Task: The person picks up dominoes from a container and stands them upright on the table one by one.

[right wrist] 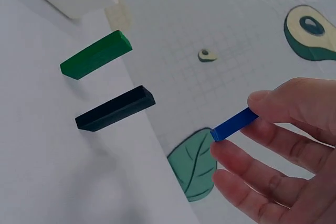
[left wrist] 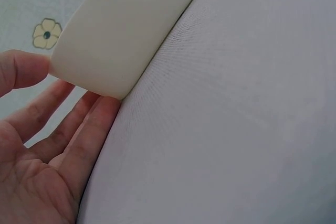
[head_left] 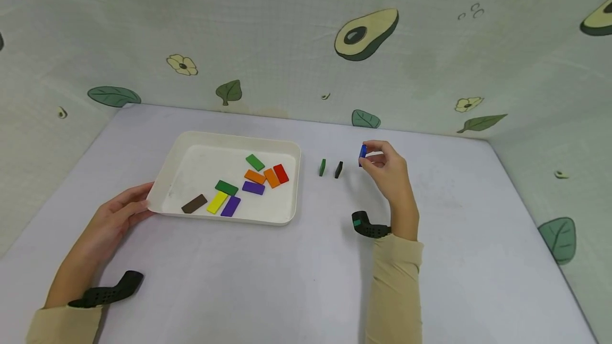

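In my right hand [head_left: 386, 171], a blue domino block [right wrist: 234, 124] is pinched between thumb and fingers, held upright in the head view. To its left, a black domino [head_left: 339, 170] and a green domino [head_left: 322, 167] stand on edge on the table, apart from each other. My left hand [head_left: 117, 214] holds the near left corner of a white tray [head_left: 196, 142], thumb and fingers against its wall. Inside the tray lie several flat dominoes, among them a brown one [head_left: 194, 204], a yellow one [head_left: 217, 202] and a red one [head_left: 280, 173].
A white table [head_left: 258, 280] bears everything. Behind it rises a pale cloth [head_left: 282, 41] printed with avocados and leaves. Each wrist wears a black camera mount, the left one [head_left: 112, 291] low over the table and the right one [head_left: 370, 225] beside the sleeve.
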The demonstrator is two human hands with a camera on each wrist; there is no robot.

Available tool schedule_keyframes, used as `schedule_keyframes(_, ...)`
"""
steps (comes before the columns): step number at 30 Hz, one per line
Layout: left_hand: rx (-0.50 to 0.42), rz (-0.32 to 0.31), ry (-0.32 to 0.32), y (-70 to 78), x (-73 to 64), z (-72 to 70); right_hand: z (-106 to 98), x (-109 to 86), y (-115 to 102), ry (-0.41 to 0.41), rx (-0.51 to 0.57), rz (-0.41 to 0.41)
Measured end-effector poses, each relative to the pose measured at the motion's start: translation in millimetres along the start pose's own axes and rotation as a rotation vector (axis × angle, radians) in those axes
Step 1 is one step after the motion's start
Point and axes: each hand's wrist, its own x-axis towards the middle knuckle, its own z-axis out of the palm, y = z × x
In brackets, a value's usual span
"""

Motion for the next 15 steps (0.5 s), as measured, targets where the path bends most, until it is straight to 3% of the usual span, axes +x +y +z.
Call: schedule_keyframes(15,-0.017,0.0,0.001,-3.3,1.0,-1.0,5.3,3.0,18.6,-0.144,-0.021,0.171)
